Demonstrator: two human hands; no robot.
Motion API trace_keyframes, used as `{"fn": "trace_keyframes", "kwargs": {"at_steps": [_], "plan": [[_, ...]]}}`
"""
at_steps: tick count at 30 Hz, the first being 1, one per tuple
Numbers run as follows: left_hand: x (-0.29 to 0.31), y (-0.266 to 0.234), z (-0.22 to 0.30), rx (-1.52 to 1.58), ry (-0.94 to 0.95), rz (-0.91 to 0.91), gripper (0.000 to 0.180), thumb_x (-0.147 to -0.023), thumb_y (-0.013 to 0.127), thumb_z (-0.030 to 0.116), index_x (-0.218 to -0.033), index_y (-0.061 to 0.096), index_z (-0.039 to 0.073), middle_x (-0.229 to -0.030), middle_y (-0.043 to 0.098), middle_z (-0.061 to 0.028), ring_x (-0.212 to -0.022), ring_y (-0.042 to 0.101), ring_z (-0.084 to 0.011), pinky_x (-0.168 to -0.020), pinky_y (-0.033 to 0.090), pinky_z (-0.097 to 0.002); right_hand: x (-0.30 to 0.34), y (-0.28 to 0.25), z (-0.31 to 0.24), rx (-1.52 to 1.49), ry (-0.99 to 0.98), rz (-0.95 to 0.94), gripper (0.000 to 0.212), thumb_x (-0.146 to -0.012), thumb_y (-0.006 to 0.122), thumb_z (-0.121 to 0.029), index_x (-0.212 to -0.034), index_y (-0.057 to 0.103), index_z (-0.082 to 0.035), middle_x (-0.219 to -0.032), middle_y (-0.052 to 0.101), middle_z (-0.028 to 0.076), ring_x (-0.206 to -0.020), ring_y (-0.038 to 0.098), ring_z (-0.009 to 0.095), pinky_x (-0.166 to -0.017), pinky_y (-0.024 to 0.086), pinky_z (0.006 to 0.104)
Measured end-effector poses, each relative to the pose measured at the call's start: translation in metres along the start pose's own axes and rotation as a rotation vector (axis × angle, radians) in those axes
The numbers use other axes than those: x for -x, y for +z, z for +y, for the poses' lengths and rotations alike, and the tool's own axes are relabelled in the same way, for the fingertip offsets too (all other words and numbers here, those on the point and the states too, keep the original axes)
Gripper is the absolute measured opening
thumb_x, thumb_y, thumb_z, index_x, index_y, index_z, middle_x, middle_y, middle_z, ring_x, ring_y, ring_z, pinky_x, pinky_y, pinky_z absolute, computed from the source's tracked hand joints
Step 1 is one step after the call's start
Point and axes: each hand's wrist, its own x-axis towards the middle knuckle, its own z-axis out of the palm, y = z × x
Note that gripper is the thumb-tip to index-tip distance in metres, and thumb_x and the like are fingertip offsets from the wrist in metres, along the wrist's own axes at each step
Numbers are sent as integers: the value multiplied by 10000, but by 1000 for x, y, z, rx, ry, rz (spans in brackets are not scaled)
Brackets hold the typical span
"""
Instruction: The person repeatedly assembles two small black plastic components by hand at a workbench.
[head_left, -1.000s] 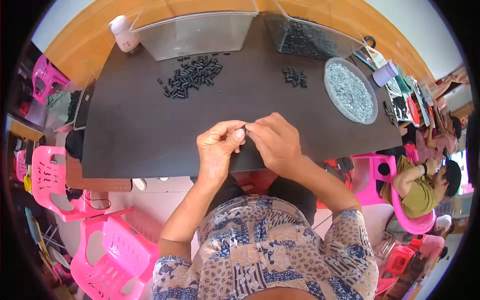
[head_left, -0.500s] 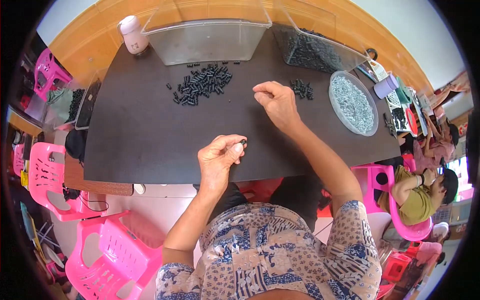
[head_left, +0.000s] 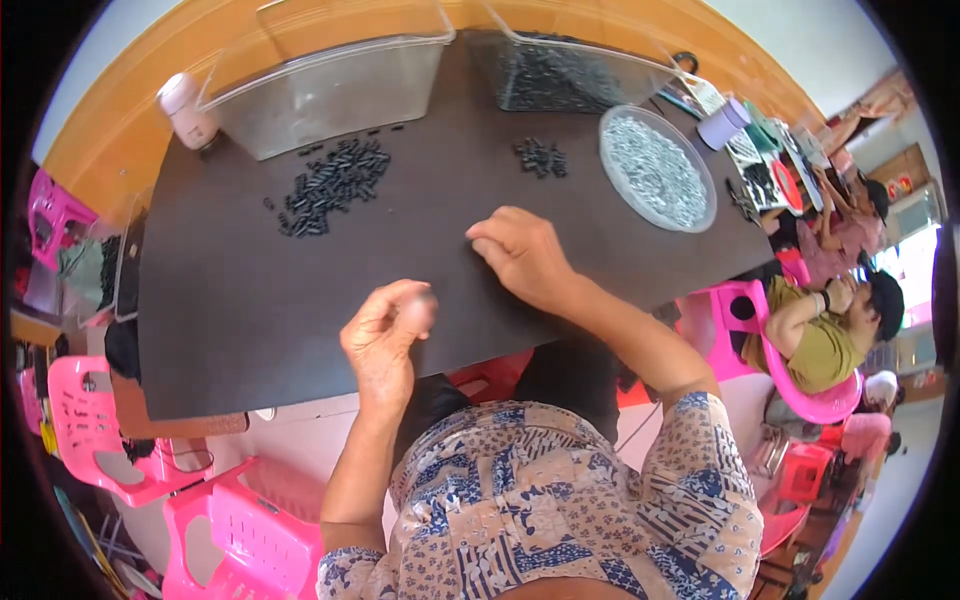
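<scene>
Above the near part of the dark table, my left hand (head_left: 388, 330) pinches a small black cylindrical piece (head_left: 428, 298) between thumb and fingers; motion blurs the fingertips. To its right, my right hand (head_left: 522, 258) is closed with thumb and fingertips together, and whatever they hold is hidden. The hands are apart. Beyond my left hand lies a loose pile of short black cylindrical pieces (head_left: 335, 187). A smaller cluster of the same black pieces (head_left: 540, 158) lies beyond my right hand. Farther right, a round clear tub (head_left: 708, 212) is full of small silvery metal parts (head_left: 652, 168).
At the table's back stand a large clear bin (head_left: 345, 95) and another holding black pieces (head_left: 560, 80). A pink bottle (head_left: 188, 115) is at back left, a purple cup (head_left: 723, 124) at right. Pink chairs (head_left: 245, 530) flank the table; a seated person (head_left: 820, 325) is at right.
The view has turned, so the table appears shifted left. My right hand has come back from near the small cluster toward my left hand, which still pinches the black piece.
</scene>
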Motion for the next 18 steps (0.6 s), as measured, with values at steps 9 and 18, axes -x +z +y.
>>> {"fn": "trace_keyframes", "kwargs": {"at_steps": [9,18], "plan": [[2,0,-1,-8,-6,-22,155,-829,646,77,-948,617,-19,-783,635,-83,-609,536,-101,-528,431,-206,13,-32,17,171,45,95,80,-734,638,-3,-814,628,-11,-698,558,112,-666,563,287,-587,453,357],[3,0,-1,-50,0,-54,151,-825,650,65,-949,616,-14,-782,633,-81,-616,538,-99,-528,430,-204,8,-55,50,305,218,181,63,-745,614,-58,-791,643,-28,-770,624,134,-752,601,310,-658,473,404]]}}
